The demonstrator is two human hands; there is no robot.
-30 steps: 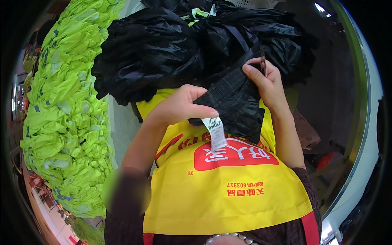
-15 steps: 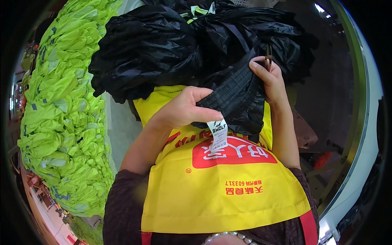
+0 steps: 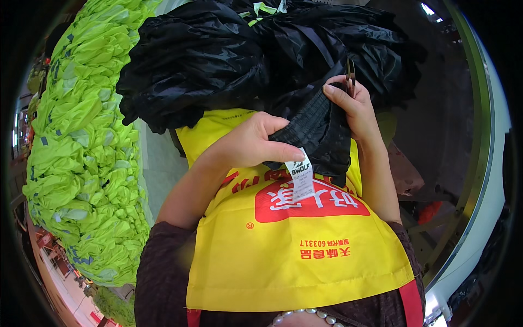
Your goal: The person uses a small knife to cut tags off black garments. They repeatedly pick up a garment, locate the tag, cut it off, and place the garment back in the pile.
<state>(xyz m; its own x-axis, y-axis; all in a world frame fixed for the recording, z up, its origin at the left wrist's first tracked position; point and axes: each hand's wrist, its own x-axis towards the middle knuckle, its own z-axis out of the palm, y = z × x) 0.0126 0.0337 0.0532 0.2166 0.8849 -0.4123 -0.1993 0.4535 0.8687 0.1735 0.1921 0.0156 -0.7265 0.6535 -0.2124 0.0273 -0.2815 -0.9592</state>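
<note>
Head view, only one to go on.

Left hand [image 3: 256, 140], center of frame: closed on the near edge of a black garment piece [image 3: 320, 117], thumb over the top of a white label [image 3: 300, 177]. Label hangs below the thumb, printed side up, in front of the yellow apron [image 3: 299, 272].

Right hand [image 3: 357, 108], right of center: pinches the far end of the same edge between thumb and fingers. A slim metal tool [image 3: 350, 71] is tucked in that hand, tips toward the top of the frame, not on the cloth. Looks like thread snips; too small to be sure.

Garment piece sits mid-frame between the hands, gathered band spread from one to the other. Upper end runs into the black heap [image 3: 196, 68] at top center; can't tell if it's separate from it.

Status, my read: this piece is in hand, label already on or at the edge. Can't tell if it's stitched or just held there. No cut visible at this moment. Left to do: finish with this piece, then maybe the heap; can't tell whether those are done or waiting. Lime-green pile [image 3: 90, 147], left of frame, is untouched by either hand; its status is unclear too.
</note>
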